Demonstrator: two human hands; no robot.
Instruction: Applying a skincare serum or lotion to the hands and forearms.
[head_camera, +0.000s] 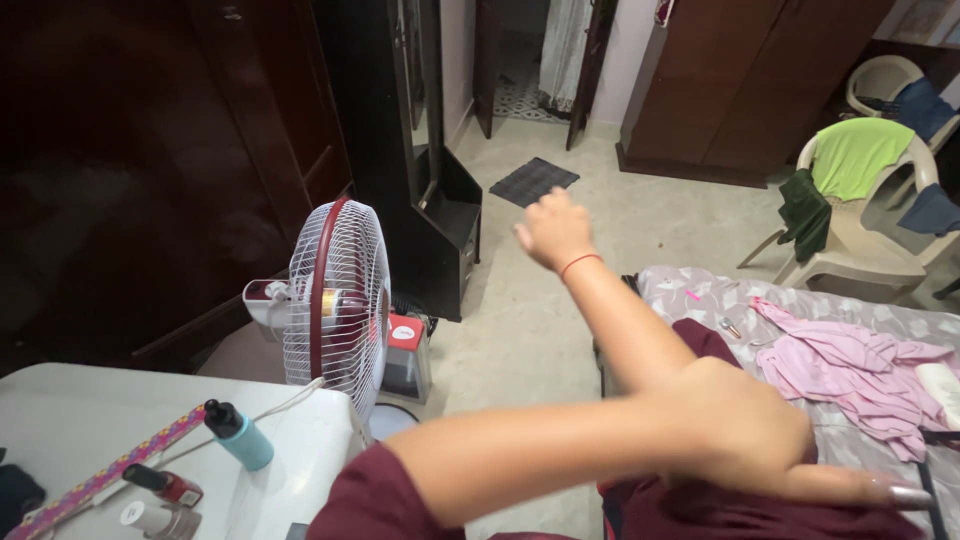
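My right hand is raised over the floor with its fingers curled into a loose, blurred fist and nothing in it. A red thread circles its wrist. My left arm, in a maroon sleeve, crosses from the lower left under the right arm. My left hand lies against my right elbow, one finger with a polished nail stretched out to the right. It holds no object.
A white and maroon table fan stands by a white table with a teal bottle and nail polish bottles. A pink garment lies on the bed at the right. A plastic chair holds green cloth.
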